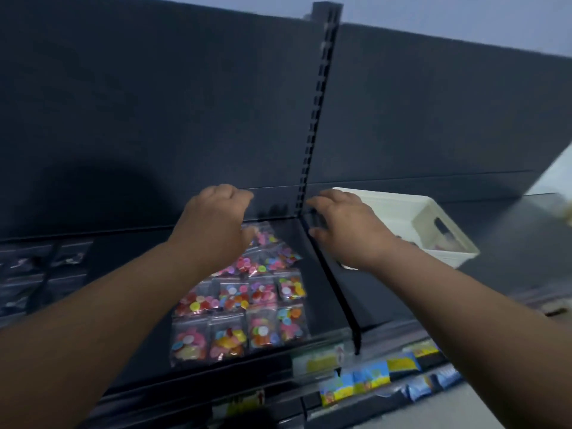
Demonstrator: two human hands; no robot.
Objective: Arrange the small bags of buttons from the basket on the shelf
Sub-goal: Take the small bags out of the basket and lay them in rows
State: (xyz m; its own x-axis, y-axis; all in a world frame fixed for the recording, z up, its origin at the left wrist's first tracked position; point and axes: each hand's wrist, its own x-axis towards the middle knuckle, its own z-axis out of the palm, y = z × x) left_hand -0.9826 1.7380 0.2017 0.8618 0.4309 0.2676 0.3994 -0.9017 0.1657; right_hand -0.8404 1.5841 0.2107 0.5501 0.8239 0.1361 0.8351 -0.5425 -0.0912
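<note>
the small bags of buttons (244, 308) lie flat in rows on the dark shelf (325, 292), just left of the slotted upright post (318, 97) that splits the shelf in two, and the rows run from the front edge back under the left hand (216, 224). the farthest bags sit right below that hand's curled fingers (247, 239), which look to be touching or pinching the top of one bag, though the blur makes it hard to say whether they truly grip it. the right hand (346, 227) hangs on the other side of the post, above the bare shelf, its fingers (315, 212) bent and loosely spread close to the post, with nothing seen between them. behind and to the right of that hand stands the white basket (433, 224) on the same shelf, tilted in the view, with a handle hole in its side and something pale and pinkish inside that cannot be made out. the divider running forward from the post lies between the bags and the basket. further left on the shelf are dim clear packets (37, 274) with dark contents. below the shelf's front edge, blue and yellow packs (371, 379) line the next level down. both forearms reach in from the bottom corners.
</note>
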